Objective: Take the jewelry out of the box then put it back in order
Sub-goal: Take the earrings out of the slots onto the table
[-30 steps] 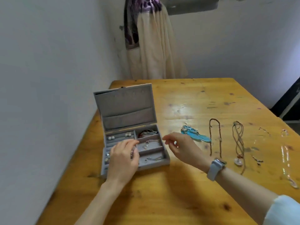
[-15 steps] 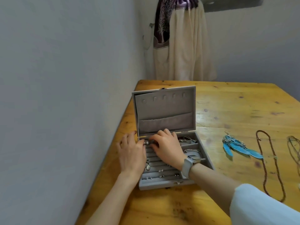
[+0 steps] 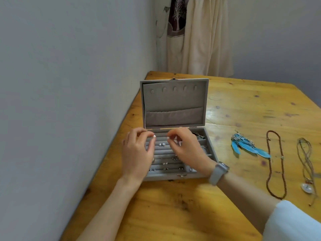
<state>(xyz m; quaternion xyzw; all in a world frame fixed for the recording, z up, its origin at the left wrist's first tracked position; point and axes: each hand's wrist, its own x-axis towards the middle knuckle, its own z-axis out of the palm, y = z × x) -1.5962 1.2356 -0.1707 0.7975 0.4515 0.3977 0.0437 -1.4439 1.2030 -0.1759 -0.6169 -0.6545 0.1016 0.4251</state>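
Observation:
A grey jewelry box [image 3: 173,101] stands open on the wooden table, its lid upright. Its padded rows hold several small earrings and rings [image 3: 161,144]. My left hand [image 3: 137,153] hovers over the box's left side and pinches a small pearl earring [image 3: 154,136] between thumb and finger. My right hand [image 3: 187,148] is over the middle of the box and pinches a second pearl earring [image 3: 168,137]. The two pearls are a short way apart above the top rows. Part of the box's right compartments is hidden by my right hand.
To the right of the box lie blue feather earrings [image 3: 246,146], a brown bead necklace [image 3: 276,164] and a cord necklace with a pendant [image 3: 306,166]. A grey wall runs along the table's left edge. Cloth hangs at the far corner.
Both hands have lifted from the box's rows, each now pinching a pearl earring above the top rows. My view has shifted left and closer to the box.

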